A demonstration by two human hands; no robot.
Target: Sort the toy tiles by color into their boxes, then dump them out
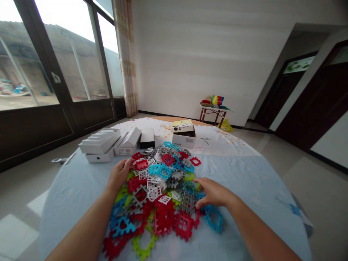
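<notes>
A heap of flat interlocking plastic tiles (160, 188) in red, blue, grey, white and green lies on a round table under a light blue cloth (244, 181). My left hand (119, 174) rests on the heap's left edge, fingers curled onto red and white pieces. My right hand (213, 193) lies palm down at the heap's right side, fingers stretched toward grey and blue tiles, a blue tile (214, 217) just beneath the wrist. Neither hand visibly lifts a piece.
Several white boxes (102, 145) and a black box (147, 137) stand behind the heap. An open cardboard box with a yellow lid (183, 132) sits at the back. A small red-legged table with colourful items (213, 108) stands by the far wall. Large windows are on the left.
</notes>
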